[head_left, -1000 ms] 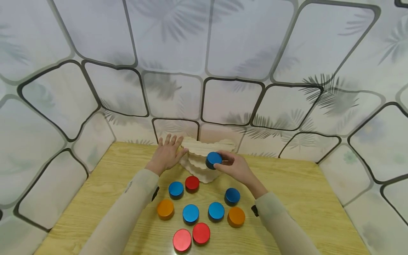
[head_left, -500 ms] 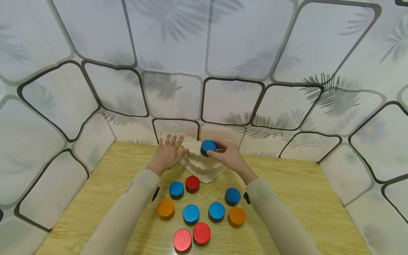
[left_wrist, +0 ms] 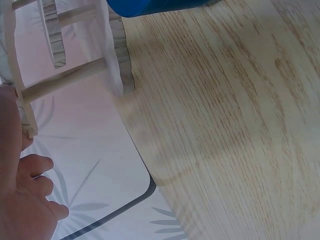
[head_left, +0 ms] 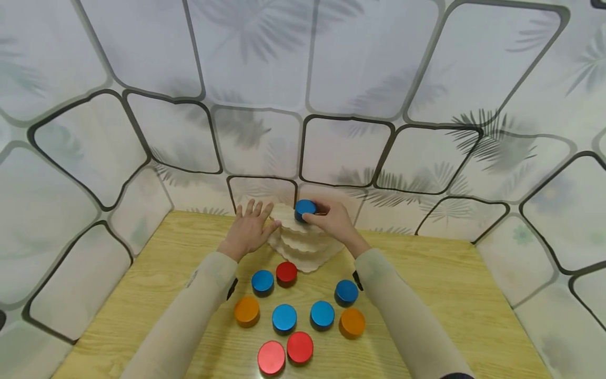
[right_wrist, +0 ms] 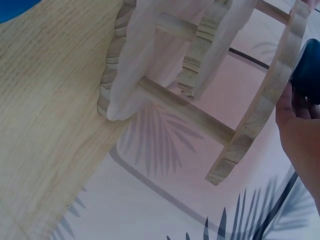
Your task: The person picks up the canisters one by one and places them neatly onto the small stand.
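A pale wooden tiered stand [head_left: 303,258] with wavy-edged shelves stands at the back of the table; round wooden rods [right_wrist: 187,110] join its tiers in the right wrist view. My right hand [head_left: 333,221] pinches a blue round tin [head_left: 305,207] by its side, right at the top tier. The same tin [right_wrist: 307,70] shows beside the upper board in the right wrist view. At the stand's left side, my left hand [head_left: 246,229] has its fingers spread, with the thumb at the top shelf's edge. Part of this hand [left_wrist: 32,192] appears in the left wrist view.
In front of the stand lie several more round tins: blue [head_left: 284,318], red [head_left: 300,347] and orange [head_left: 352,322]. A red tin [head_left: 286,273] sits close before the lowest tier. A patterned wall covering [head_left: 347,152] rises directly behind the wooden table [head_left: 426,295].
My right hand has carried the blue tin up, back and left, from before the middle tier to the top tier. The left hand stays in place.
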Available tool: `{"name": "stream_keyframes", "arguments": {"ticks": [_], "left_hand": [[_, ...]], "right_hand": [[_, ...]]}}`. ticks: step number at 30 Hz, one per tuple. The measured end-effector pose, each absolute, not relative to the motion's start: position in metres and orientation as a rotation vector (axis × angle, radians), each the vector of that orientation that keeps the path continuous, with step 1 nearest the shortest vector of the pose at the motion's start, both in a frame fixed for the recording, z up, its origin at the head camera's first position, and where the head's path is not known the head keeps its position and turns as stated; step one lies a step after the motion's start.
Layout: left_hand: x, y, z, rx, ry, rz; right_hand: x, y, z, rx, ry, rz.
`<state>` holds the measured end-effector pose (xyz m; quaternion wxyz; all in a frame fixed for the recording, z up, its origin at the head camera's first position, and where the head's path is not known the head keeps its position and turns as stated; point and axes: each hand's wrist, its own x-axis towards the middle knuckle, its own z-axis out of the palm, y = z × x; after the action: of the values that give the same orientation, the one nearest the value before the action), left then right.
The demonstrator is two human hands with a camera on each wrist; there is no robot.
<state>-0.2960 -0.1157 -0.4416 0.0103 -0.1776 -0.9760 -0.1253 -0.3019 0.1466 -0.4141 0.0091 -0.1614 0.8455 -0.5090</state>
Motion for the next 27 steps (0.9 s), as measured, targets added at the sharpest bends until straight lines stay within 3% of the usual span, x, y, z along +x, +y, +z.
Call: {"name": "stream_keyframes", "arguments": {"ticks": [27], "left_hand": [[-0.297, -0.116, -0.440, -0.529, -3.075, -0.371]], "right_hand": [[-0.335, 0.107, -0.420, -0.470, 2.690, -1.536]]}}
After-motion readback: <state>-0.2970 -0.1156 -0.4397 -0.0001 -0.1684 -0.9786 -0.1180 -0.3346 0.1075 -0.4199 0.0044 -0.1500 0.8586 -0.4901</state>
